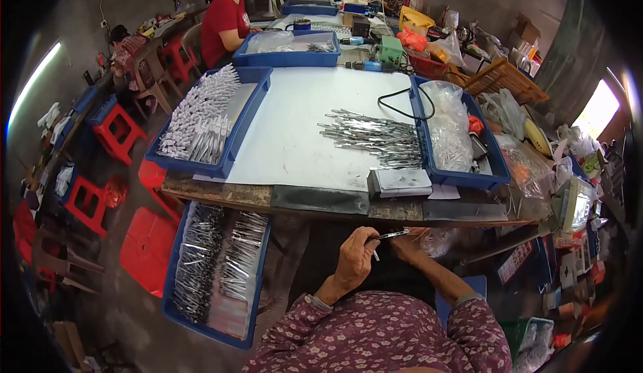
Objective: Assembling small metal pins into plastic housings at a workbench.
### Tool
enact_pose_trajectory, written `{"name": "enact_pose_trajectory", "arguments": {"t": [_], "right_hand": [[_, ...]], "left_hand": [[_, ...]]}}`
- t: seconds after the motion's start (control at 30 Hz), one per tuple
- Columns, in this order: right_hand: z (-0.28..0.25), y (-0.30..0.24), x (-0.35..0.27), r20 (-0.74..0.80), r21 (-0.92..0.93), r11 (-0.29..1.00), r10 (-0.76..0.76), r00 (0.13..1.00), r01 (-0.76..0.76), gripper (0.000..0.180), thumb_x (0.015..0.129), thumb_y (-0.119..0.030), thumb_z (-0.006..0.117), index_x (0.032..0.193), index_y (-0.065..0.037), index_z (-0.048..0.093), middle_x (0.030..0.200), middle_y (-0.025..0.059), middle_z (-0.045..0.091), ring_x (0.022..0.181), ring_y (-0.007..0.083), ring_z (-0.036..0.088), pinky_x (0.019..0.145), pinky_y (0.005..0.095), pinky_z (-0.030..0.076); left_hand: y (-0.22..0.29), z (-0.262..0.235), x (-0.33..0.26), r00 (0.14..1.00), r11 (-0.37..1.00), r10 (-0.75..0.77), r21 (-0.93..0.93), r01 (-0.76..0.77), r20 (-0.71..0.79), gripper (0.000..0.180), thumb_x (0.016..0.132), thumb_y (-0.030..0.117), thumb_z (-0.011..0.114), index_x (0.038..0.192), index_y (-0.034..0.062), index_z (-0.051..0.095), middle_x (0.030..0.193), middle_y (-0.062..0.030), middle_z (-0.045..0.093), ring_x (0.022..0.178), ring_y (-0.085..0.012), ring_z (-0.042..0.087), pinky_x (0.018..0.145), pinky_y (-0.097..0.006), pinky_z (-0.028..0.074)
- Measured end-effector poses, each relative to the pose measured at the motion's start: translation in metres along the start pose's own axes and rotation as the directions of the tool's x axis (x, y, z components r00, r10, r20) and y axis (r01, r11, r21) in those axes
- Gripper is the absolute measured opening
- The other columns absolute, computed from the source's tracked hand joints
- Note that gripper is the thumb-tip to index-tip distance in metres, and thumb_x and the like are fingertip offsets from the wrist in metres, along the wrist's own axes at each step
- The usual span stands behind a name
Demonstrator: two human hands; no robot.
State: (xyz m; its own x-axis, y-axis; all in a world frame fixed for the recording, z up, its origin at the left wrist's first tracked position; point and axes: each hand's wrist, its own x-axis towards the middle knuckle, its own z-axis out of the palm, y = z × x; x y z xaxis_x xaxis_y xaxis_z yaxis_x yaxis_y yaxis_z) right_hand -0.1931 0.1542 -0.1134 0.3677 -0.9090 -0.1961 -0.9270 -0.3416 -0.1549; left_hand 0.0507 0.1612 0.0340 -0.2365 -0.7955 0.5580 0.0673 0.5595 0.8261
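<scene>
While its left end sits in the person's left hand (353, 258), the slim metal piece (388, 236) shows as a narrow, silvery strip with dark stretches along it and a brighter glint toward its far tip. It is held in the air over the person's lap, just on the near side of the tabletop (254, 197) and apart from its wooden front edge. A short, pale stub (376, 256) hangs down beside the fingers of that hand; whether it belongs to the piece is unclear. The long axis runs mostly from left to right, rising slightly toward the right, so that the free tip points to the person's right, about level with the table edge. The left hand is closed, its fingers curled and the thumb side pressed around the piece. The right hand (403, 244) lies in shadow just below the free tip, and I can't make out whether its fingers grip the piece or merely stay near it. Beyond the edge, a loose pile of slim metal pieces (375, 137) lies on a white sheet (288, 118), most of them also pointing roughly left to right. A blue tray (253, 115) of white-ended pieces (201, 108) stands to the left, and another blue tray (462, 177) holding clear plastic bags (445, 122) stands to the right.
</scene>
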Motion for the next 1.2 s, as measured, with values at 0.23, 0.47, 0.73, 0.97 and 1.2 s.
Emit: {"name": "enact_pose_trajectory", "arguments": {"t": [0.23,0.47,0.73,0.97,1.2], "right_hand": [[-0.05,-0.014,-0.044,0.325,0.462,0.886,-0.124,0.938,-0.043,0.015,0.078,-0.015,0.051,0.08,0.0,0.051,0.066,0.0154,0.055,0.056,0.0292,0.051,0.053,0.0385,0.041],[-0.052,-0.027,-0.071,0.378,0.674,0.62,0.178,0.908,-0.402,0.021,0.079,-0.015,0.05,0.091,0.002,0.052,0.068,0.016,0.056,0.06,0.0307,0.053,0.058,0.0398,0.043],[0.038,0.053,-0.062,-0.147,0.628,0.761,0.318,0.937,-0.16,0.024,0.073,-0.015,0.056,0.087,0.004,0.056,0.073,0.021,0.057,0.07,0.0329,0.058,0.067,0.0397,0.044],[0.039,0.048,-0.053,-0.09,0.548,0.743,0.509,0.856,-0.384,0.032,0.074,-0.019,0.055,0.098,0.0,0.06,0.089,0.0253,0.061,0.087,0.0401,0.058,0.073,0.0454,0.045],[0.035,0.034,-0.022,-0.397,0.454,0.832,0.51,0.763,-0.32,0.033,0.077,-0.012,0.051,0.109,-0.009,0.057,0.088,0.0194,0.062,0.081,0.0397,0.058,0.071,0.0434,0.044]], "left_hand": [[0.003,-0.005,0.001,1.0,1.0,-0.004,0.0,0.004,0.012,0.01,0.083,-0.005,0.052,0.092,-0.0005,0.049,0.078,-0.0091,0.05,0.063,-0.018,0.049,0.055,-0.026,0.04],[0.005,-0.006,0.0,0.999,0.999,0.033,0.023,-0.032,-0.027,0.013,0.08,-0.008,0.055,0.089,-0.0006,0.049,0.076,-0.0111,0.05,0.061,-0.0225,0.052,0.051,-0.031,0.041],[0.004,-0.008,0.001,0.999,0.999,0.022,0.029,-0.021,-0.024,0.01,0.083,-0.005,0.053,0.092,-0.0009,0.05,0.078,-0.0094,0.051,0.062,-0.0177,0.049,0.053,-0.026,0.039],[0.002,-0.007,0.0,0.999,0.999,0.03,0.035,-0.029,-0.022,0.01,0.083,-0.005,0.053,0.091,-0.0009,0.049,0.078,-0.0093,0.05,0.062,-0.0176,0.048,0.053,-0.026,0.039],[0.003,-0.003,-0.001,1.0,0.999,0.029,0.021,-0.029,-0.007,0.01,0.083,-0.005,0.053,0.092,-0.001,0.049,0.079,-0.0094,0.05,0.063,-0.018,0.05,0.054,-0.027,0.04]]}}
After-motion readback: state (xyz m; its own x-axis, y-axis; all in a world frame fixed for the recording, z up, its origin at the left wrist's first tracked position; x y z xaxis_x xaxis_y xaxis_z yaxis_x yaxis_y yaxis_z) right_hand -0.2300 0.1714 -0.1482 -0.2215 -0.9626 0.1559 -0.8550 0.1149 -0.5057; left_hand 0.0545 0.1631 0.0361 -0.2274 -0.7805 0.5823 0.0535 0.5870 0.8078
